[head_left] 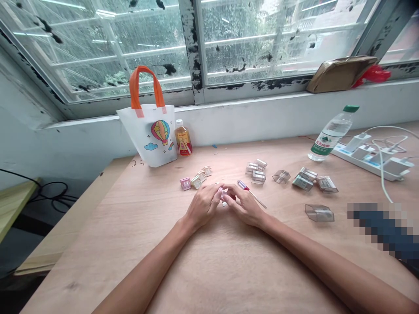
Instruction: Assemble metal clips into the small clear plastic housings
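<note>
Both hands meet over the middle of the table. My left hand point(206, 199) and my right hand point(240, 203) pinch a small pale pink plastic piece point(223, 192) between their fingertips; the fingers cover most of it. Just right of them lies a screwdriver point(244, 186) with a clear and purple handle. Beyond my left hand sit several small plastic pieces: a pink piece point(185, 183), a pale green piece point(196, 182) and cream pieces point(206, 171). Smoky see-through plastic cases point(258, 177) stand past my right hand, some with inserts inside.
More smoky cases point(319, 213) lie to the right. At the back are a white tote bag point(145, 135), an orange drink bottle point(183, 138), a water bottle point(332, 135) and a power strip point(369, 157) with cables. A blurred-out dark patch point(389, 231) is at the right edge.
</note>
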The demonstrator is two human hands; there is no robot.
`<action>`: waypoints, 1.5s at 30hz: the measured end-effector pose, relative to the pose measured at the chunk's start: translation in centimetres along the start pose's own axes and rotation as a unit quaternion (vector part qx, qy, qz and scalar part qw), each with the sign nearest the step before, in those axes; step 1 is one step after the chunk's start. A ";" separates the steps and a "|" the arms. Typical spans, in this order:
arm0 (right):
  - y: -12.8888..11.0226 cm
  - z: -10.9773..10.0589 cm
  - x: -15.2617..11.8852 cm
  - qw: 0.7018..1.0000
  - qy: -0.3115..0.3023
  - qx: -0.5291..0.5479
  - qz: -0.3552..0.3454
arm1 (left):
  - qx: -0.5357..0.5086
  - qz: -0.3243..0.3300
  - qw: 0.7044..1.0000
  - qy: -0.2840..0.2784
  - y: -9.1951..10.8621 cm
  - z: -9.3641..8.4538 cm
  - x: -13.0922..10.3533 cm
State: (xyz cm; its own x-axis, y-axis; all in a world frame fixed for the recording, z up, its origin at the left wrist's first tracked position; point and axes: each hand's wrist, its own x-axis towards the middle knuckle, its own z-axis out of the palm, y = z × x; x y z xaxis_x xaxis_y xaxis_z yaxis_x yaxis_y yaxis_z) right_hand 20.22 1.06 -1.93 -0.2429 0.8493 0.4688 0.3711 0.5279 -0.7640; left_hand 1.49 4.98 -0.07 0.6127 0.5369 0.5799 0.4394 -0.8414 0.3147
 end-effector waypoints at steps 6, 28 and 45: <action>0.5 0.2 -0.1 0.999 -0.015 -0.023 0.016 | 0.047 0.028 0.998 0.021 0.6 0.8 0.0; -2.0 2.6 -0.3 0.902 -0.047 0.399 0.157 | -0.013 -0.037 0.992 0.118 1.7 1.8 -0.8; -1.0 2.9 -0.3 0.888 0.020 0.423 0.179 | -0.125 -0.108 0.985 0.049 1.0 0.7 -0.1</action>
State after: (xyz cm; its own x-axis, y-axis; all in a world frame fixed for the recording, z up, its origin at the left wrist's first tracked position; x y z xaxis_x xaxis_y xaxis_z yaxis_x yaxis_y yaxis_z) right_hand 17.35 0.19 -2.55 -0.2079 0.9692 0.1318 -0.3929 0.0407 -0.9187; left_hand 2.33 4.13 -0.27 0.4511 0.7074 0.5441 0.3704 -0.7031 0.6070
